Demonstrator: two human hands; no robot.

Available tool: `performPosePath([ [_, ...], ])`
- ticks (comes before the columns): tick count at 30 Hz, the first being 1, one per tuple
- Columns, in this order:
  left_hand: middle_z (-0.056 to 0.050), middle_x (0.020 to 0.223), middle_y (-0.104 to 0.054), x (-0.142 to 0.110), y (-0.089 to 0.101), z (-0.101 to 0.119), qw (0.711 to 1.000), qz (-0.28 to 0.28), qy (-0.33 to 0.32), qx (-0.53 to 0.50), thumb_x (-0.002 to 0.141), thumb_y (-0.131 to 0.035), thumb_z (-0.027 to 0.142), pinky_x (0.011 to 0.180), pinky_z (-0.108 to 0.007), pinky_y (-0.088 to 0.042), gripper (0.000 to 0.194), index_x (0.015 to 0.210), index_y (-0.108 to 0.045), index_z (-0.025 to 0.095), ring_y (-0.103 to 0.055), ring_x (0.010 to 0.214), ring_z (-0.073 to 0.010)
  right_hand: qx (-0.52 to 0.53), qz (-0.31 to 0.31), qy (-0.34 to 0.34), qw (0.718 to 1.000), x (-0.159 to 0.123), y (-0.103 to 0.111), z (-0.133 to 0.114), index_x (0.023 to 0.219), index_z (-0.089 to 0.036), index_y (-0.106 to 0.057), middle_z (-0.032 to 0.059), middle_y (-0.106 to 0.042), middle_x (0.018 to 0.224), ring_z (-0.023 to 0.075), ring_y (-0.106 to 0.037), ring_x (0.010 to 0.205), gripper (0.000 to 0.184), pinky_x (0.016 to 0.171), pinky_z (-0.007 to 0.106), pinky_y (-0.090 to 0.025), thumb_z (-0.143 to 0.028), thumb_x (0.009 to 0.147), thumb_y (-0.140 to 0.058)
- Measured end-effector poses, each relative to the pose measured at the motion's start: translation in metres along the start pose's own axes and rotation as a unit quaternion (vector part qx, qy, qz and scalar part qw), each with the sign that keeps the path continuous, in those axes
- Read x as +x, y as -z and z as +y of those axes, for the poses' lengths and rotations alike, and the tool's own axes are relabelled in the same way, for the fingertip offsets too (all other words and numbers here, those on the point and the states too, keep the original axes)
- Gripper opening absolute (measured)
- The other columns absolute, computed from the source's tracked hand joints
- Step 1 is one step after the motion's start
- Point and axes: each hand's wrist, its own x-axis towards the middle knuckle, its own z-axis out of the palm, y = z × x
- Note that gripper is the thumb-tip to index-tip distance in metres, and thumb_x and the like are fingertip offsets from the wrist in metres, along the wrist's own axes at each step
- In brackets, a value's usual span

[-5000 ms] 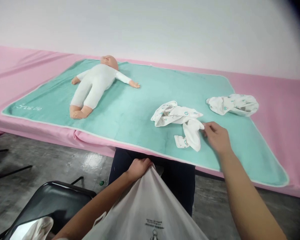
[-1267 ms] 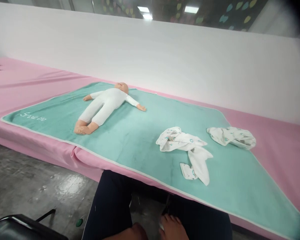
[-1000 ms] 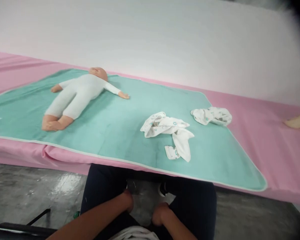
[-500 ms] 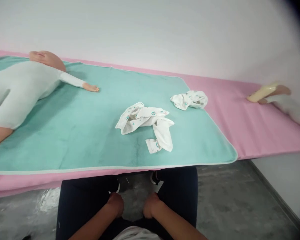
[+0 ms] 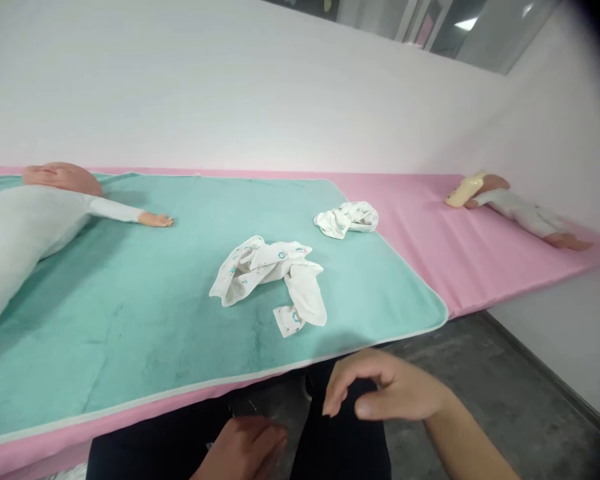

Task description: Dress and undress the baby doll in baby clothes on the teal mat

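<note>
In the head view, the nearer crumpled white fabric bundle with teal print (image 5: 279,267) has a tail pointing toward the near edge of the flat teal mat with white piping (image 5: 175,293); a careless sweep of the right hand (image 5: 393,385) could catch it and drag it off. The folds look twisted (I cannot make out which is which), so tugging the wrong one might tighten the tangle. The bundle lies at 11 o'clock from the right hand and 12 o'clock from the left hand (image 5: 245,450), touching neither. The right hand is half-curled, thumb parted from fingers, nothing visible in it; the left is bent inward, and I cannot tell whether it grips anything.
</note>
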Motion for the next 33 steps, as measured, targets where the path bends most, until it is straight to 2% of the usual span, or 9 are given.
performPosePath([
  [5, 0.000, 0.076, -0.064, 0.017, 0.102, 0.030, 0.991, 0.122, 0.010, -0.044, 0.088, -0.041, 0.029, 0.063, -0.021, -0.047, 0.020, 0.091, -0.061, 0.028, -0.058, 0.067, -0.0124, -0.172, 0.230, 0.000, 0.958, 0.039, 0.040, -0.041, 0.096, -0.019, -0.061, 0.0045, -0.063, 0.094, 0.0143, -0.058, 0.082, 0.025, 0.073, 0.030, -0.046, -0.039, 0.084, -0.052],
  [7, -0.002, 0.095, -0.063, 0.038, 0.131, 0.016, 0.988, 0.147, 0.050, 0.023, 0.089, -0.041, 0.030, 0.074, -0.024, -0.047, 0.019, 0.094, -0.059, 0.026, -0.058, 0.085, -0.0148, -0.256, 0.308, 0.031, 0.916, 0.074, 0.056, -0.047, 0.102, -0.022, -0.058, 0.0040, -0.059, 0.104, 0.0148, -0.055, 0.087, 0.028, 0.074, 0.030, -0.043, -0.041, 0.083, -0.052],
  [9, -0.006, 0.119, -0.053, 0.062, 0.151, -0.012, 0.966, 0.205, 0.085, 0.135, 0.085, -0.046, 0.036, 0.091, -0.034, -0.041, 0.029, 0.111, -0.053, 0.024, -0.049, 0.108, -0.0226, -0.331, 0.308, 0.056, 0.890, 0.113, 0.071, -0.046, 0.109, -0.022, -0.055, 0.0042, -0.056, 0.111, 0.0153, -0.053, 0.091, 0.035, 0.076, 0.030, -0.041, -0.043, 0.080, -0.056],
  [13, -0.011, 0.119, -0.050, 0.095, 0.170, -0.074, 0.928, 0.197, 0.219, 0.229, 0.080, -0.051, 0.043, 0.083, -0.042, -0.043, 0.045, 0.119, -0.050, 0.021, -0.048, 0.105, -0.0299, -0.428, 0.243, 0.064, 0.868, 0.175, 0.098, -0.026, 0.108, -0.020, -0.056, 0.0043, -0.057, 0.104, 0.0173, -0.049, 0.094, 0.043, 0.078, 0.030, -0.037, -0.047, 0.074, -0.061],
  [17, -0.005, 0.105, -0.058, 0.093, 0.191, -0.097, 0.961, 0.170, 0.191, 0.104, 0.081, -0.046, 0.032, 0.085, -0.033, -0.043, 0.030, 0.105, -0.060, 0.023, -0.054, 0.096, -0.0213, -0.386, 0.272, 0.078, 0.878, 0.195, 0.109, -0.005, 0.084, -0.016, -0.060, 0.0008, -0.057, 0.082, 0.0119, -0.049, 0.076, 0.024, 0.070, 0.025, -0.034, -0.038, 0.084, -0.049],
  [21, -0.002, 0.111, -0.059, 0.087, 0.208, -0.078, 0.927, 0.316, 0.200, 0.010, 0.081, -0.045, 0.031, 0.081, -0.025, -0.043, 0.026, 0.098, -0.063, 0.021, -0.055, 0.096, -0.0179, -0.351, 0.362, 0.164, 0.848, 0.188, 0.100, -0.014, 0.079, -0.017, -0.055, 0.0016, -0.055, 0.083, 0.0122, -0.048, 0.079, 0.024, 0.072, 0.025, -0.035, -0.034, 0.089, -0.041],
  [24, 0.000, 0.101, -0.063, 0.089, 0.211, -0.052, 0.898, 0.391, 0.200, -0.013, 0.080, -0.048, 0.033, 0.070, -0.022, -0.045, 0.024, 0.093, -0.064, 0.022, -0.056, 0.087, -0.0164, -0.386, 0.314, 0.224, 0.838, 0.185, 0.080, -0.030, 0.095, -0.019, -0.054, 0.0039, -0.056, 0.096, 0.0153, -0.048, 0.089, 0.025, 0.076, 0.027, -0.035, -0.040, 0.083, -0.052],
  [28, 0.002, 0.062, -0.058, 0.089, 0.211, -0.023, 0.918, 0.341, 0.194, -0.052, 0.077, -0.051, 0.031, 0.052, -0.019, -0.041, 0.019, 0.069, -0.060, 0.017, -0.050, 0.058, -0.0113, -0.481, 0.203, 0.245, 0.817, 0.183, 0.056, -0.041, 0.080, -0.018, -0.054, 0.0011, -0.056, 0.075, 0.0144, -0.048, 0.075, 0.014, 0.069, 0.027, -0.034, -0.033, 0.081, -0.054],
  [33, 0.000, 0.076, -0.062, 0.082, 0.218, 0.001, 0.943, 0.256, 0.159, -0.140, 0.072, -0.061, 0.036, 0.052, -0.020, -0.045, 0.026, 0.091, -0.059, 0.019, -0.056, 0.066, -0.0141, -0.330, 0.333, 0.258, 0.845, 0.162, 0.048, -0.066, 0.067, -0.018, -0.044, -0.0033, -0.044, 0.064, 0.0089, -0.041, 0.060, 0.020, 0.055, 0.022, -0.030, -0.029, 0.083, -0.049],
])
